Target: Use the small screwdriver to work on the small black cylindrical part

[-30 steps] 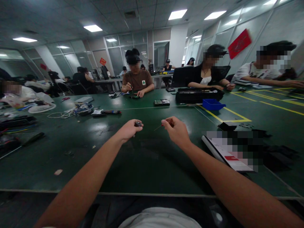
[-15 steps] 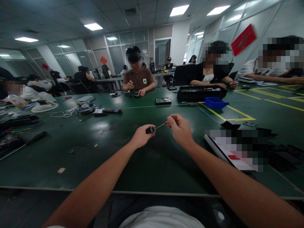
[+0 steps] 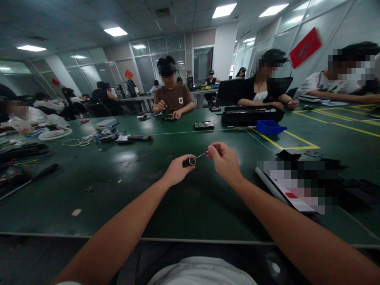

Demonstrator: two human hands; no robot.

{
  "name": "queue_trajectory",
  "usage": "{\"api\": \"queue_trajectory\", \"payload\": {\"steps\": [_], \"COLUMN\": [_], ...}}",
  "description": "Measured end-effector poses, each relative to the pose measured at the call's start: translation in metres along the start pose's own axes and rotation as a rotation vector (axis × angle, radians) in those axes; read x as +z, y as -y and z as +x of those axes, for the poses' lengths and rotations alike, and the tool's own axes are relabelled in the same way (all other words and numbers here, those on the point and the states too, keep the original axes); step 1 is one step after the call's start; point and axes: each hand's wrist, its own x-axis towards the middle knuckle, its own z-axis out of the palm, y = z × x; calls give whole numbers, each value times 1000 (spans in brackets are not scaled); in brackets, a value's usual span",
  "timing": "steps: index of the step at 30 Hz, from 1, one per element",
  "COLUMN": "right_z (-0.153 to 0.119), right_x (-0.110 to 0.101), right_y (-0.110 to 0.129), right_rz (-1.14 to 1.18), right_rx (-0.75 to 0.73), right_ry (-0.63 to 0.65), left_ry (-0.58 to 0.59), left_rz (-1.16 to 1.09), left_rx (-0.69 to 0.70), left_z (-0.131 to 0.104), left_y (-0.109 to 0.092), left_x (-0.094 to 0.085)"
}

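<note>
My left hand (image 3: 177, 170) is closed around a short black cylinder (image 3: 189, 162) with a silvery rim at its round end; it could be a small flashlight, but I cannot tell. Between the fingertips of my right hand (image 3: 222, 158) is the red handle of a thin screwdriver (image 3: 202, 154). Its metal shaft points left, and the tip is at the rim of the cylinder; whether it goes inside is too small to make out. Both hands are above the green table (image 3: 184, 213), and the fingers of my left hand are partly hidden behind the cylinder.
To the right lie a white booklet (image 3: 276, 186) and dark scraps (image 3: 288, 155). A blue bin (image 3: 270, 127), a hard drive (image 3: 204, 125) and a long black casing (image 3: 252, 116) stand farther back. Cables (image 3: 105, 134) lie left, and co-workers sit across the table.
The screwdriver handle and right fingertips have shifted slightly left, toward the cylinder. The cylinder's end has turned a little. Both hands keep their hold.
</note>
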Motion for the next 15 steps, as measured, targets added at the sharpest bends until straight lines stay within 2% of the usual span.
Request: {"api": "queue_trajectory", "payload": {"steps": [10,15], "right_z": [1,1], "right_x": [0,-4], "right_y": [0,7], "right_rz": [-27,-202], "right_rx": [11,45], "right_ry": [-13,-6], "left_ry": [-22,-32], "left_rz": [-11,3], "left_rx": [13,19], "left_z": [-1,-2], "left_y": [1,4], "left_x": [-2,-2]}}
